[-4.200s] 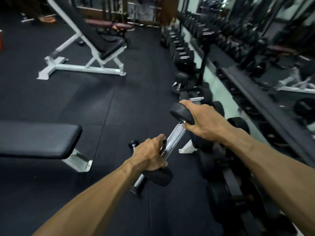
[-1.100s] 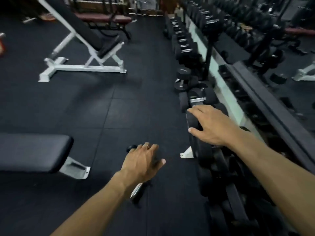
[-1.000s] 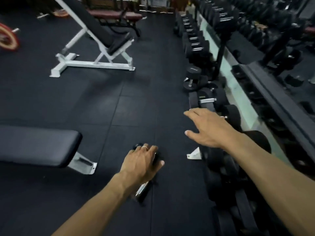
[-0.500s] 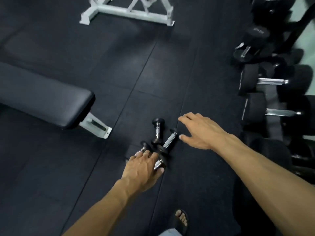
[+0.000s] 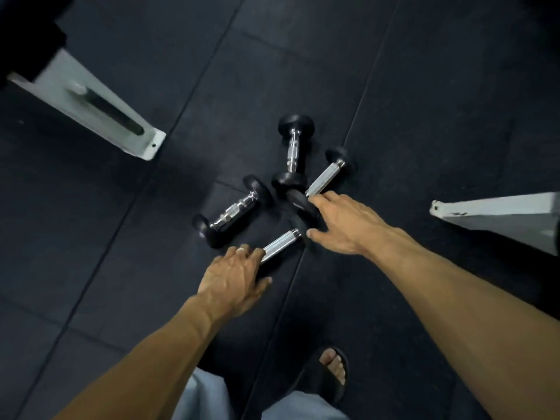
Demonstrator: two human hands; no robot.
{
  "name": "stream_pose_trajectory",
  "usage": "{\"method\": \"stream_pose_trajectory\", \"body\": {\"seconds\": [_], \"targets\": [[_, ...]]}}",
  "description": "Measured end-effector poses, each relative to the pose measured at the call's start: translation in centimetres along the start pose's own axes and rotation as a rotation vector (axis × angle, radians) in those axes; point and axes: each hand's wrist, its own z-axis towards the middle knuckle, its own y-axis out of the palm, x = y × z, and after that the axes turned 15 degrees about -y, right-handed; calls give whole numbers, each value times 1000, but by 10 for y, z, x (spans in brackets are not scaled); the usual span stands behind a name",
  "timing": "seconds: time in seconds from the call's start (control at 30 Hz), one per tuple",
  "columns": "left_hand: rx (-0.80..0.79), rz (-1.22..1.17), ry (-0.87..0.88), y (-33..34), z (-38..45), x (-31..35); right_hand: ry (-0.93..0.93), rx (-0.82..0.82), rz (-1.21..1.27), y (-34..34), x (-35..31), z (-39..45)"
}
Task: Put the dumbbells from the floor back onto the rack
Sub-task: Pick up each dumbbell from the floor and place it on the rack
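At the far left a white bench foot (image 5: 91,107) slants across the black rubber floor (image 5: 424,101), with a dark slot along its top.

Next comes a cluster of four small dumbbells, all lying on the floor. The left dumbbell (image 5: 231,212) has a knurled chrome handle and black round heads, and it lies on a diagonal, apart from my hands.

My left hand (image 5: 233,280) is down over the near end of the near dumbbell (image 5: 281,242). My fingers are curled over that end, where handle meets head, with the thumb out to the right; the head itself is hidden under my palm. A ring shows on one finger. The bare chrome handle runs up and to the right from my fingertips.

Behind it the far dumbbell (image 5: 294,153) points almost straight away from me, its near head close against the others in the middle of the cluster.

The right dumbbell (image 5: 325,177) slants up to the right. My right hand (image 5: 345,222) lies on its near black head, fingers spread and only lightly bent over it, thumb reaching toward the far end of the near dumbbell. I cannot tell whether this hand has a real grip yet.

Below, my sandalled foot (image 5: 328,371) stands on the floor. At the far right edge another white foot (image 5: 500,216) juts in.
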Motion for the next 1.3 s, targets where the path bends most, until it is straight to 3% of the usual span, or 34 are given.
{"method": "stream_pose_trajectory", "body": {"seconds": [0.23,0.4,0.5,0.6,0.73,1.07,1.3], "targets": [[9,9,45,95,87,-30,96,-17,84,90,43,90],[-26,30,70,124,122,-33,141,215,41,121,52,112],[-60,56,37,127,136,-33,102,237,42,143,50,112],[-94,56,18,124,147,-31,144,198,308,162,52,114],[-126,77,-15,120,157,-29,207,262,526,170,61,121],[-174,-39,-79,122,133,-29,125,278,545,169,59,108],[-264,-103,-83,79,81,-20,110,256,530,120,34,61]]}}
